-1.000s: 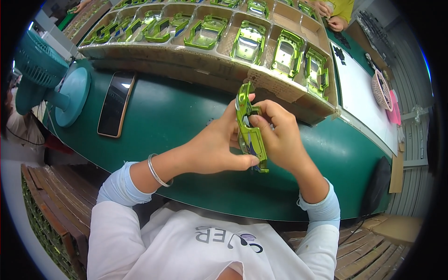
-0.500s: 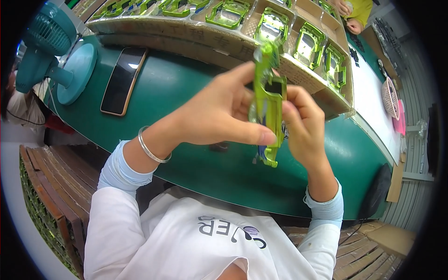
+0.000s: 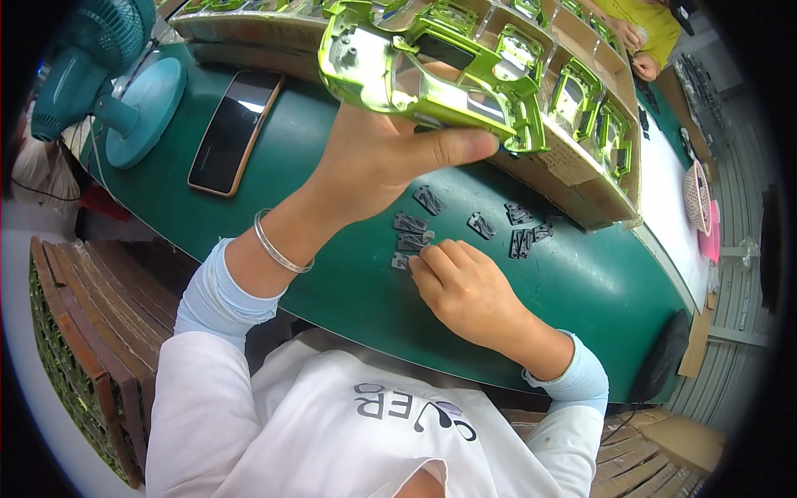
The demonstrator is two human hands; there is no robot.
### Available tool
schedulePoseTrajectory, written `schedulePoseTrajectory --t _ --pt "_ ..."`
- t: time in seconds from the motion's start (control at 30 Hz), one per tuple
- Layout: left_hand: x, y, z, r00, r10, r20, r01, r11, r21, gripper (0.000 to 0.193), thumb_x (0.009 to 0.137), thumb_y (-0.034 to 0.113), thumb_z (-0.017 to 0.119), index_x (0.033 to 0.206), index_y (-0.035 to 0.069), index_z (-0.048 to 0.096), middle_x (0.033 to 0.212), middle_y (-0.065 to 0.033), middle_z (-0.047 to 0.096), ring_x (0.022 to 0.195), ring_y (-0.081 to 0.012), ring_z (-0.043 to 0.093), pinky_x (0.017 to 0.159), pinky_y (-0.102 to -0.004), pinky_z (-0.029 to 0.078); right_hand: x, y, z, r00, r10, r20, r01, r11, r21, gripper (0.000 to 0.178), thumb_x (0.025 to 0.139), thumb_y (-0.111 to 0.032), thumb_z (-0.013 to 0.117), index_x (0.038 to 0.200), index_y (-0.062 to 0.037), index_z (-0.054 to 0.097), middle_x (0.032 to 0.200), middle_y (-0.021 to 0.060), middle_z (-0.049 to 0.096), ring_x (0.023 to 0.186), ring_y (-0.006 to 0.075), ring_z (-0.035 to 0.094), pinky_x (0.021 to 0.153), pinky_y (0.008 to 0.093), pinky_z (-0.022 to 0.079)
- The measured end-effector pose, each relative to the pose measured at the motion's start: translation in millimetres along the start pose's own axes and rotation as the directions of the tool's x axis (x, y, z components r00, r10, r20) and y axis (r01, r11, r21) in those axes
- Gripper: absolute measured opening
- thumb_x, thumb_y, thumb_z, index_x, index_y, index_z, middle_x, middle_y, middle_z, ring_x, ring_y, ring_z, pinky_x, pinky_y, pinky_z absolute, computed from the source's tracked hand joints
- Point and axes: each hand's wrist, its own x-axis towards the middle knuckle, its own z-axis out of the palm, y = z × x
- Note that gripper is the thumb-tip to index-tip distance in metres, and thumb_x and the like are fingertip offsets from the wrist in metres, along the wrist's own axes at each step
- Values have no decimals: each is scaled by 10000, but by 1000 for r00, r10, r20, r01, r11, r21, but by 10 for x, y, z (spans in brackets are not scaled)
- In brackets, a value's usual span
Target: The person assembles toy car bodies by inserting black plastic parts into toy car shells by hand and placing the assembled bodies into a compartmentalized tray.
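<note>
Fingers (image 3: 436, 264) of the right hand (image 3: 480, 295) curl downward, bunched together, over the middle of the green bench (image 3: 581, 290) — whether they pinch anything, I cannot tell. A short column of small dark pieces (image 3: 410, 222) lies just left of their tips, the long axes running roughly along the bench's near edge, so the hand meets them end-on from the right. That hand is clearly the nearer one. A single tilted piece (image 3: 429, 200) lies just beyond the column, toward the far edge; another loose group (image 3: 521, 242) lies farther right.

The left hand (image 3: 378, 162) holds a bright green plastic frame (image 3: 452, 118) up off the bench, its thumb pressed along the lower rim — the other fingers are mostly hidden behind. The frame's long axis slants from upper left to lower right, before the cardboard box (image 3: 573, 184) at the far edge. A phone (image 3: 236, 133) rests toward the left end.
</note>
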Motion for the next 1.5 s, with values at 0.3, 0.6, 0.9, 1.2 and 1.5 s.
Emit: schedulePoseTrajectory --t 0.3,0.6,0.9,1.2,1.5 --pt "-51 -186 36 981 42 188 -87 967 238 653 680 17 683 1210 51 304 1235 -137 409 1093 -204 458 897 -338 421 5 102 -382 889 -94 -449 182 971 158 242 555 1 598 785 73 582 663 85 505 556 193 510 461 273 419" --pt "-78 -258 166 881 178 439 -226 972 58 639 711 355 678 1167 80 325 1226 -248 386 1151 -306 407 922 -378 374 -79 384 -655 862 -152 -484 80 983 -166 349 491 -20 588 821 90 573 728 103 516 576 205 514 498 292 432" --pt "-106 -227 202 903 164 398 -181 983 5 615 608 -75 657 1157 60 414 1202 -139 455 1099 -231 474 900 -290 390 -71 402 -560 842 -174 -510 107 982 -158 357 483 -32 568 814 100 577 720 113 515 566 206 515 479 280 431" --pt "-141 -300 187 895 127 429 -152 988 25 587 704 288 692 1156 64 392 1201 -231 431 1105 -296 460 900 -357 386 -73 378 -545 851 -180 -493 162 984 -78 364 498 -31 564 836 104 572 760 133 534 599 225 534 497 302 450" --pt "-114 -245 202 876 89 474 -133 989 60 643 580 -82 635 1163 82 419 1203 -127 473 1065 -243 503 874 -286 409 -94 413 -591 911 -102 -400 156 982 106 338 539 -27 569 861 75 576 824 128 551 678 252 549 570 333 465"
